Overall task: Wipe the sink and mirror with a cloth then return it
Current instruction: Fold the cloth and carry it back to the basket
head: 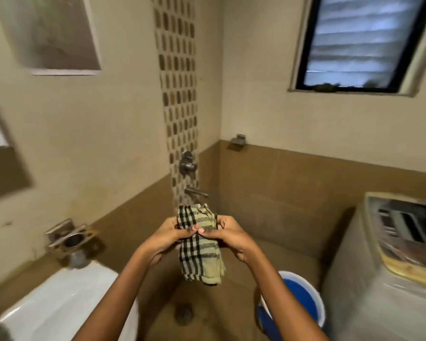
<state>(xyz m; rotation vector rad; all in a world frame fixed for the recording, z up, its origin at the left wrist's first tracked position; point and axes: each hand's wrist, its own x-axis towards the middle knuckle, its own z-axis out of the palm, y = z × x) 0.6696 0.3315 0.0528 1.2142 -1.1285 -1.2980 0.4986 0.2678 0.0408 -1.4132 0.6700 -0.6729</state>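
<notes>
Both hands meet at frame centre, left hand [169,236] and right hand [228,233] each clamped on the bunched cream cloth with black check stripes [199,244]; its lower half hangs free toward 6 o'clock, over the brown tiled floor.

Risk, as I judge it: the dangling tail could slip from the pinch and drop to the floor near the round drain [183,313], picking up grime before it reaches the mirror.

Containers: blue plastic bucket with white rim [298,300] at 5 o'clock, interior blue, contents unclear. White ceramic sink [57,303] at 8 o'clock, blurred.
</notes>
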